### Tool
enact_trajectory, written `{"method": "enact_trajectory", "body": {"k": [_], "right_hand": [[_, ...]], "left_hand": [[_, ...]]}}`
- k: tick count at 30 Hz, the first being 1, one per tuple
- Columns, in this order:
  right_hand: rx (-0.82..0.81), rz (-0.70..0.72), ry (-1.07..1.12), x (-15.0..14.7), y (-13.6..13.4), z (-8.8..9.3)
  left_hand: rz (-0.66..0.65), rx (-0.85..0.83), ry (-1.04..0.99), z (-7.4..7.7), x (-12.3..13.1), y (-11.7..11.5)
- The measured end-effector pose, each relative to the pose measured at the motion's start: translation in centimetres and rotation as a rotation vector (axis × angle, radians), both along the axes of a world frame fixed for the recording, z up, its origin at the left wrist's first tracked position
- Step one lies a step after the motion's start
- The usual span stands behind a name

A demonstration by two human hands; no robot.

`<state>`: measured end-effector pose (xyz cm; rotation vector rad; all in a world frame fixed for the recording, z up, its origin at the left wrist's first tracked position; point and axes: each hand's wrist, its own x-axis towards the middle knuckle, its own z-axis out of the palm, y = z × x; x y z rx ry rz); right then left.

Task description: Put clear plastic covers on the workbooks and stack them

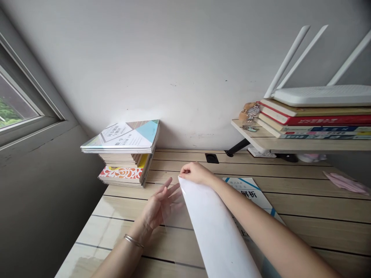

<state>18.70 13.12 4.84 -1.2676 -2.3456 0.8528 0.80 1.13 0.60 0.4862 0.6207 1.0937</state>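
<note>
My right hand (195,172) pinches the top corner of a white sheet (216,227) and lifts it off the table; the sheet curves down toward the near edge. My left hand (162,202), with a silver bangle at the wrist, is open beside the sheet's left edge, its fingers stretched apart. A thin see-through film (179,220) appears to hang from the white sheet across the left fingers; whether the hand touches it I cannot tell. Partly hidden under my right forearm, a book (252,185) with blue stripes and dark printed characters lies on the table.
A stack of books (121,173) stands at the back left of the wooden table (121,210). At the right, a raised shelf (290,145) carries more books (315,119) under a white router (321,94). A pink cloth (346,181) and a black cable socket (211,158) are also there.
</note>
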Motion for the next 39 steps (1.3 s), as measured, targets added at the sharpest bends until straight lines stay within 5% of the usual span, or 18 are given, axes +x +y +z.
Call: {"method": "enact_trajectory", "body": {"k": [8, 21, 33, 39], "right_hand": [[-0.158, 0.061, 0.09, -0.1, 0.2, 0.1], [-0.312, 0.059, -0.06, -1.0, 0.9, 1.6], [-0.084, 0.051, -0.052, -1.2, 0.0, 0.5], [-0.01, 0.018, -0.069, -1.5, -0.4, 1.0]], "left_hand": [[0.061, 0.013, -0.075, 0.2, -0.2, 0.0], [0.145, 0.046, -0.133, 0.4, 0.4, -0.4], [0.357, -0.122, 0.542, 1.4, 2.2, -0.1], [0.368, -0.208, 0.683, 2.1, 2.9, 1.6]]}}
